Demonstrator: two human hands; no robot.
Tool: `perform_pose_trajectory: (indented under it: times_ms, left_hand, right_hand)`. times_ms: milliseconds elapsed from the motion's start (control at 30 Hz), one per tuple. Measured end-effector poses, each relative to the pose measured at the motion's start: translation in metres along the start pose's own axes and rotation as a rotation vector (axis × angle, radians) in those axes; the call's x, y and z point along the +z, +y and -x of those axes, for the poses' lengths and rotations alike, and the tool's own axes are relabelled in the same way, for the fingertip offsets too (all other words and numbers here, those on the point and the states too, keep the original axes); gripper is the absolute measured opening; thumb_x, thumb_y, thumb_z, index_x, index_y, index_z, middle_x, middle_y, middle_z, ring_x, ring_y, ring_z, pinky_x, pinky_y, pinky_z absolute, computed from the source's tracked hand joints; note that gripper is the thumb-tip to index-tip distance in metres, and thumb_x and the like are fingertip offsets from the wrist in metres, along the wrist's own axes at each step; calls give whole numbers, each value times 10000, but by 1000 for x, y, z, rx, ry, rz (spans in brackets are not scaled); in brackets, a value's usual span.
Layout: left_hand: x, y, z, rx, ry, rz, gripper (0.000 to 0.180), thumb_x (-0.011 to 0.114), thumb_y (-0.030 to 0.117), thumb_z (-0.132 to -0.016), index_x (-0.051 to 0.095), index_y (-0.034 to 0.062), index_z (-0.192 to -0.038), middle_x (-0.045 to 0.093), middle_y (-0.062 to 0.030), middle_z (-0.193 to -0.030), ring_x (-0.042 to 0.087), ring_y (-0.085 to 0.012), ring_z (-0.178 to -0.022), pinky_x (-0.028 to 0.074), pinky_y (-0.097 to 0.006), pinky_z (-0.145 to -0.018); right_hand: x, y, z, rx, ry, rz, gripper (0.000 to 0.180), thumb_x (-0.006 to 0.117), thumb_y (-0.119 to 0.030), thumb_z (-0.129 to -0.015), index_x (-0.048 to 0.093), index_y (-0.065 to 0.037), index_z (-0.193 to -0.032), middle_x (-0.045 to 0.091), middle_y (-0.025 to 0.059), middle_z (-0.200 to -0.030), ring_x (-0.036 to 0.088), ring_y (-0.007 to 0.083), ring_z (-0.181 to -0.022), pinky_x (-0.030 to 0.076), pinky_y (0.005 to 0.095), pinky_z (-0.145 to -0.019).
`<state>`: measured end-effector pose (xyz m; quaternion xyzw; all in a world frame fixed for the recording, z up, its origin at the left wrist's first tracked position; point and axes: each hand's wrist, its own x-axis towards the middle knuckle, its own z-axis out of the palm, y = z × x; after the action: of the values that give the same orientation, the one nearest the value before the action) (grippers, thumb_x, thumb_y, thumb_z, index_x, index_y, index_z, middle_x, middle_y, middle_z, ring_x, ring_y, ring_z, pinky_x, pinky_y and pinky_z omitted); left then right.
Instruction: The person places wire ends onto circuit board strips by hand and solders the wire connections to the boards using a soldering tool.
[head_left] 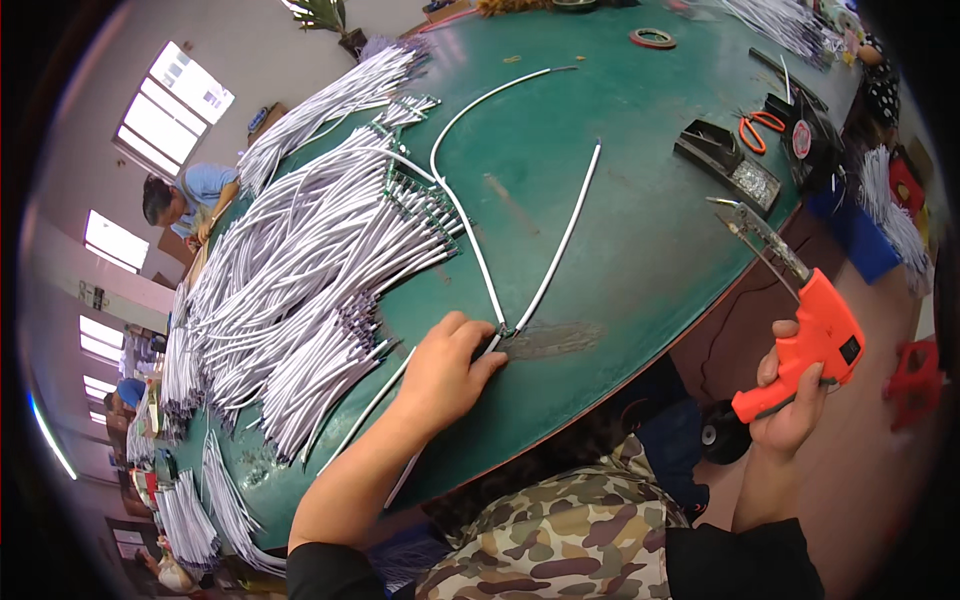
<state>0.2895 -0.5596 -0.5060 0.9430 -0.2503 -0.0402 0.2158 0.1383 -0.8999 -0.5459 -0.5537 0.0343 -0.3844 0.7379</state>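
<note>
My left hand rests on the green table, thumb and fingers pinching a white cable close to a small dark joint. From that joint two white lengths spread away over the tabletop: one curves back to the far side, the other white cable slants up to the right. My right hand grips an orange-red soldering gun off the table's right edge. Its metal tip points up and to the left, apart from the cables. A dull worn patch marks the table beside the joint.
Large bundles of white cables cover the table's left. Back right stand a black holder, orange-handled scissors and a tape roll. A blue bin stands beyond the edge. A person sits at the far left.
</note>
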Motion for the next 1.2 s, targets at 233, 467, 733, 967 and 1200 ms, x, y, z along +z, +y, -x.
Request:
perform_pose_trajectory:
  times_ms: [233,467,733,967,1200]
  left_hand:
    - [-5,-5,13,-224,-167,548,203,685,150,-930,658,-8,-1055,637,-40,-894,633,-166,-768,513,-315,-700]
    - [3,-4,28,-506,-401,1365,133,712,112,-927,627,43,-1003,633,-18,-854,606,-105,-720,501,-233,-628]
    - [15,17,40,-556,-467,1501,78,664,56,-934,588,45,-947,608,-29,-830,601,-108,-670,524,-234,-587]
    - [22,20,51,-571,-384,1804,69,608,45,-949,542,54,-932,573,-34,-802,563,-122,-651,447,-241,-550]
    - [26,23,61,-498,-241,1922,68,597,41,-959,535,55,-983,579,-30,-822,583,-122,-688,476,-258,-575]
  right_hand:
    - [22,-6,11,-15,-100,19,555,516,-411,-1027,416,43,-1330,618,199,-1165,576,133,-695,485,226,-588]
    - [64,0,32,230,-363,-215,615,587,-368,-1000,411,76,-1388,622,243,-1232,659,184,-844,561,330,-728]
    - [160,30,41,525,-651,-488,651,553,-406,-1012,377,44,-1448,563,225,-1356,523,356,-1307,371,517,-1122]
    - [167,41,42,460,-744,-501,498,549,-308,-1034,436,-10,-1416,544,192,-1372,669,218,-948,595,361,-741]
    - [168,41,50,438,-764,-450,400,563,-251,-1030,497,1,-1334,586,168,-1311,665,198,-905,584,353,-750]
